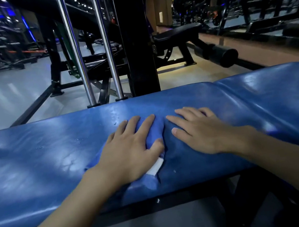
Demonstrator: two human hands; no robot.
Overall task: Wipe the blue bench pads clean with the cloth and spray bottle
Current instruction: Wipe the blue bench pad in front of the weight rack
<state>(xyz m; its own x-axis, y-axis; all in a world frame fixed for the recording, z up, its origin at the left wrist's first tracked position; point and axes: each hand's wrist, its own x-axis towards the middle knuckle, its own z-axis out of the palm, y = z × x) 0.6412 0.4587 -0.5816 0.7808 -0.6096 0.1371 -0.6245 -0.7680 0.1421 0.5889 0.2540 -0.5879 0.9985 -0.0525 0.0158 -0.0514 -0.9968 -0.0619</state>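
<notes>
The left hand (pixel 129 152) lies flat with straight fingers, pressing the blue cloth (pixel 157 129) onto the blue padded surface (pixel 35 168), probably to spread the spray droplets (pixel 79 140). The right hand (pixel 201 134), flat and empty, braces just beside it. No spray bottle shows.

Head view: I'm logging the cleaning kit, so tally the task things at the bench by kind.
Blue bench pads: 2
Blue cloth: 1
Hands, left hand and right hand: 2
Spray bottle: 0 in view
Total: 5
</notes>
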